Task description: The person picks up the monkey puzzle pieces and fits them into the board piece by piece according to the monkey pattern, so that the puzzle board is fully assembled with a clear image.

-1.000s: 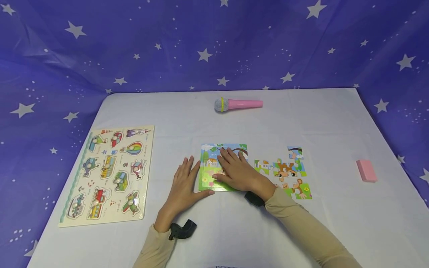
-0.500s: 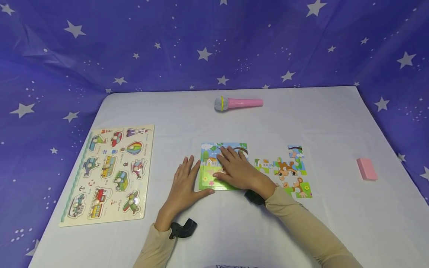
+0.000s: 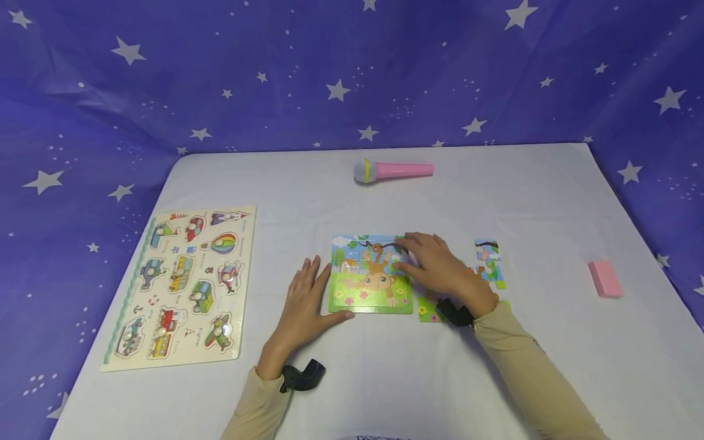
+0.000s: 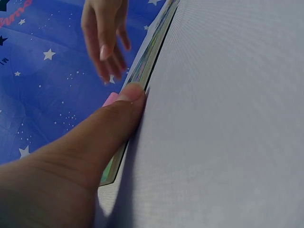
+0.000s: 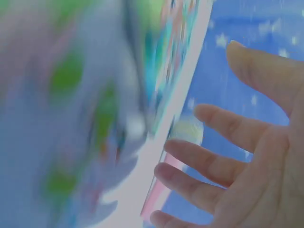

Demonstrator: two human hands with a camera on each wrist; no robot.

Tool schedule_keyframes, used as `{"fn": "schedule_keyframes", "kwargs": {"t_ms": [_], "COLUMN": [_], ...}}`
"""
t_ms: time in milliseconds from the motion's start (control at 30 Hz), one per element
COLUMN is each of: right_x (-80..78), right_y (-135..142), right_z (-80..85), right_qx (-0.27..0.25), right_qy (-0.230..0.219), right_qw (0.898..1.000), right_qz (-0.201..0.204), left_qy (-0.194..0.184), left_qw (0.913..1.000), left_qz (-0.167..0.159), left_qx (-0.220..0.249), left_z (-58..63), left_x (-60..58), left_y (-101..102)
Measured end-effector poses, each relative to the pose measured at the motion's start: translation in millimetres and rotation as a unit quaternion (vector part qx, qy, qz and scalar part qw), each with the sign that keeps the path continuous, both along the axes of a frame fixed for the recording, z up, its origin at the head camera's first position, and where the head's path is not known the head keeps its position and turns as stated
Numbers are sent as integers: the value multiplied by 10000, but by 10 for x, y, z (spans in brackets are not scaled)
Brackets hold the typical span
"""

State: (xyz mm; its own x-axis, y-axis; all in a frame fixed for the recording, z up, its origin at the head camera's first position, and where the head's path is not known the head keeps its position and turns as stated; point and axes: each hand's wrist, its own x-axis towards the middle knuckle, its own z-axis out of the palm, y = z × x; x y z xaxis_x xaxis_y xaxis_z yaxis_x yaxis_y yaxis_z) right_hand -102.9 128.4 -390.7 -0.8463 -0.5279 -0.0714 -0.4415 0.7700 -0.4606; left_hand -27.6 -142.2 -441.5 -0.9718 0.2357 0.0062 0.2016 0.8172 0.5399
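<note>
A square jigsaw puzzle (image 3: 360, 296) with a monkey picture lies flat mid-table, its pieces filling the frame. My left hand (image 3: 301, 305) rests at its left side, and the thumb touches the front edge, as the left wrist view shows with the thumb (image 4: 121, 111). Above the puzzle's right side hovers my right hand (image 3: 440, 266), fingers spread and holding nothing; the right wrist view shows its bare palm (image 5: 270, 175). Beneath and beyond that hand lie joined loose jigsaw pieces (image 3: 489, 269), partly hidden by the hand and wrist.
At the left lies a wooden vehicle peg puzzle board (image 3: 181, 287). A pink toy microphone (image 3: 398, 171) lies at the back, and a pink block (image 3: 605, 278) sits far right. The white-covered table (image 3: 550, 201) meets a star-printed purple cloth (image 3: 297, 55) behind.
My right hand has lifted off the puzzle and moved right, uncovering the monkey picture and covering some loose pieces. The left hand has stayed in place.
</note>
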Motion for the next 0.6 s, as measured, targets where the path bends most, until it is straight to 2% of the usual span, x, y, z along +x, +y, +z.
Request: {"fn": "schedule_keyframes", "kwargs": {"t_ms": [100, 167, 367, 600], "right_x": [-70, -108, -163, -145], "right_y": [261, 448, 974, 1346], "right_z": [42, 77, 144, 64], "right_qx": [-41, -147, -373, -350], "right_qy": [-77, -290, -816, -713], "right_qw": [9993, 9973, 9864, 9799], "right_qz": [-370, -661, -1375, -1830], "left_qy": [-4, 0, 40, 36], "left_qw": [10000, 10000, 10000, 10000], "left_qz": [20, 27, 11, 20], "left_qx": [-16, -30, -9, 10], "left_z": [-3, -3, -6, -16], "left_x": [-1, -2, -2, -2], "left_y": [2, 2, 6, 12]}}
